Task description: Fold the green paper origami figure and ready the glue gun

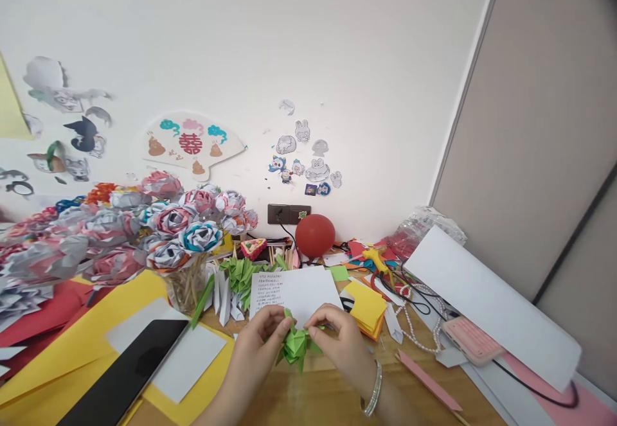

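Item: folded green paper piece (295, 344), held just above the wooden table (328, 394) near its front edge, middle.

Left hand (258, 342): fingers closed on the piece's left side, pinching a fold.

Right hand (340, 339): fingers closed on its right side and top; a bracelet (373, 390) sits at the wrist.

Step in hand, as judged: a crease or tuck being worked between both thumbs. The next move seems to call for a firm pinch and steady support from the opposite hand, so the small flaps do not spring open.

Surroundings: white handwritten sheet (299, 291) just behind the hands; stack of yellow and orange paper squares (367, 310) to the right; dark tablet (123, 378) on yellow card at the left; bouquet of paper roses (183, 227) behind it; red balloon (315, 234) against the wall.
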A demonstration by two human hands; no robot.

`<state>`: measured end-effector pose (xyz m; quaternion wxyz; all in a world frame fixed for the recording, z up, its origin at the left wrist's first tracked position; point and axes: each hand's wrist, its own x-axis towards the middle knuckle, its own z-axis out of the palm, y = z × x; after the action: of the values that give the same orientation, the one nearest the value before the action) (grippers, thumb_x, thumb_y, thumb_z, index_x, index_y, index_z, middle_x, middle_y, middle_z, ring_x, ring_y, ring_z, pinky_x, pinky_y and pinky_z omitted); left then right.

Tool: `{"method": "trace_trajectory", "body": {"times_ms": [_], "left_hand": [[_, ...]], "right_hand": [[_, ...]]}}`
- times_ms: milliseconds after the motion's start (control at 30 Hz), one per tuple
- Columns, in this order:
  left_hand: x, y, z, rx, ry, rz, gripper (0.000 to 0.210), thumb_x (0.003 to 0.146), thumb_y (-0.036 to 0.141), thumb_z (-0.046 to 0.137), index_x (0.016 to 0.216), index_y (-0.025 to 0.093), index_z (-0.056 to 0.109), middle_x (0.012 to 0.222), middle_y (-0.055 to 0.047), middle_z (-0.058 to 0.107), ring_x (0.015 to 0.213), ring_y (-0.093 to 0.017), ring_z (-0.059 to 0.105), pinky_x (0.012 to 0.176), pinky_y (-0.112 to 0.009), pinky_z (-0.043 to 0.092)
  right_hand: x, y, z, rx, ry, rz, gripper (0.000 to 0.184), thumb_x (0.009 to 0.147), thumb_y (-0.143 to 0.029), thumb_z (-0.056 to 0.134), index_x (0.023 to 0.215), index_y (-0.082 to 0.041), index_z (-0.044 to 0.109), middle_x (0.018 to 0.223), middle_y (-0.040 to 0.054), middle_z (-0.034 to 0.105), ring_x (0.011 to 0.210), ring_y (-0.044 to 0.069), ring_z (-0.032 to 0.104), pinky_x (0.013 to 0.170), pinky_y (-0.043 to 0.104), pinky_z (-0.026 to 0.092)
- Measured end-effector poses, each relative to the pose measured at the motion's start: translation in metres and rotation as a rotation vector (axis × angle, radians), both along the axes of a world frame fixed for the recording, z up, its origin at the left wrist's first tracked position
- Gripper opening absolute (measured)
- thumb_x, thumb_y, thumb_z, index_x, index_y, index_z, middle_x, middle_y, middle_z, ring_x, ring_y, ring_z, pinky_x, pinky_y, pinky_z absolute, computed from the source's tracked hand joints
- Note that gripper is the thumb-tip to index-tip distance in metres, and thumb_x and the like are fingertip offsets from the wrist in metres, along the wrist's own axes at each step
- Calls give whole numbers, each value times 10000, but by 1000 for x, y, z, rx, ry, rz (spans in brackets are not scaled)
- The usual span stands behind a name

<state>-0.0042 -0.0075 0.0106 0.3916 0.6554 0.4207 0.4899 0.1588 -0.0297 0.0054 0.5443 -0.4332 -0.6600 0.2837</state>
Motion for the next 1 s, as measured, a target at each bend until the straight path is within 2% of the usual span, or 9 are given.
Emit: {"method": "trace_trajectory", "body": {"times_ms": [133,200,333,433,667,800,1000], "left_hand": [[0,0,-5,13,25,-4,189,762,385,580,773,198,607,696,-21,670,695,-205,639,624,-280,498],[1,-1,-8,26,47,-20,164,761,360,589,775,203,635,707,-24,691,698,-207,647,639,-283,502],[4,-4,-10,62,79,-32,137,744,318,607,785,223,697,780,-40,731,762,-226,660,686,-298,509],[5,-6,-8,88,83,-9,139,709,317,632,773,236,725,815,-48,738,818,-242,659,733,-312,510],[3,-11,-5,23,23,140,162,652,346,679,727,203,697,755,-60,736,736,-246,677,641,-320,547],[2,-15,-3,84,-57,110,111,671,310,664,617,213,663,760,-55,727,765,-233,674,620,-289,550],[0,-16,-1,143,-78,86,55,675,271,663,657,219,673,764,-54,718,766,-230,670,599,-285,555]], "right_hand": [[0,1,-4,-179,77,57,171,681,-88,517,769,-169,639,755,29,639,744,181,606,684,278,471],[-2,2,-5,-202,62,37,215,674,-84,506,815,-166,646,727,20,623,717,181,602,666,281,472],[-7,2,-6,-156,-54,-88,152,679,-117,563,799,-156,648,647,0,571,639,179,571,631,289,457],[-10,1,-8,-129,-48,-111,111,674,-97,584,759,-152,631,666,10,576,652,181,570,635,288,457],[-14,-3,-10,51,-38,-147,137,695,-33,587,705,-169,606,731,25,603,728,184,580,669,274,453],[-16,-9,-6,185,-70,-145,150,736,-32,601,714,-180,613,732,17,615,751,176,574,685,264,443],[-15,-11,-5,261,-70,-178,188,717,-9,637,764,-190,615,767,12,622,776,173,569,698,258,441]]}}
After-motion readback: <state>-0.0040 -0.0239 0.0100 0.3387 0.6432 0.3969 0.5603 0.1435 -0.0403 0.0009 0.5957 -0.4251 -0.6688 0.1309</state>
